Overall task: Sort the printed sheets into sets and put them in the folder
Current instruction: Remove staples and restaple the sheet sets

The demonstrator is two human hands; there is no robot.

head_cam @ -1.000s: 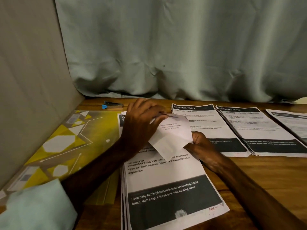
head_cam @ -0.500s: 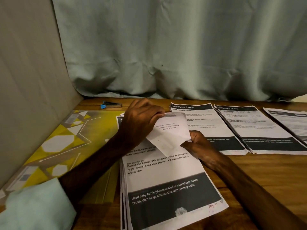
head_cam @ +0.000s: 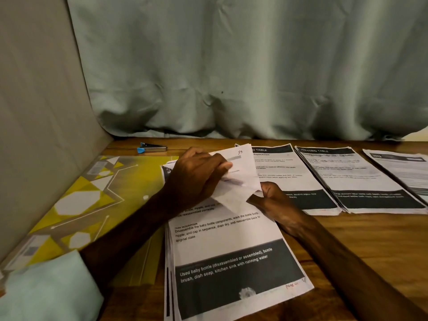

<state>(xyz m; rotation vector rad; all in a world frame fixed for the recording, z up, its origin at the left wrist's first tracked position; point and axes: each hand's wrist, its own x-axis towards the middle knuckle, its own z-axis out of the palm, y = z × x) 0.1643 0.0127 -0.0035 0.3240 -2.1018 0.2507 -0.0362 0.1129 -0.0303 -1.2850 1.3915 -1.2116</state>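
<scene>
**Both hands lifting the top sheets off the centre stack**

You are gripping a few lifted sheets in the middle of the frame with both hands. Your left hand is curling its fingers over the upper left part of those sheets, with the fingertips pressing on the paper. Your right hand is pinching their lower right corner between thumb and fingers. The sheets are bending up and away from the stack, and a handwritten "P3" is showing at their top corner.

Beneath them, the stack of printed sheets is lying flat in the lower centre of the frame. Its top page is showing text about a baby bottle above a dark band.

The yellow patterned folder is lying flat at centre left, just beside the stack, and your left forearm is crossing over its right edge.

To the right of your hands, three more sets are lying side by side on the wooden table. These are one set headed "TABLE", a second set touching its right edge, and a third set running off the right edge of the frame.

A small metal tool with a blue tip is lying on the table above the folder, near the pale green curtain filling the upper frame. A light sleeve is showing at lower left.
</scene>
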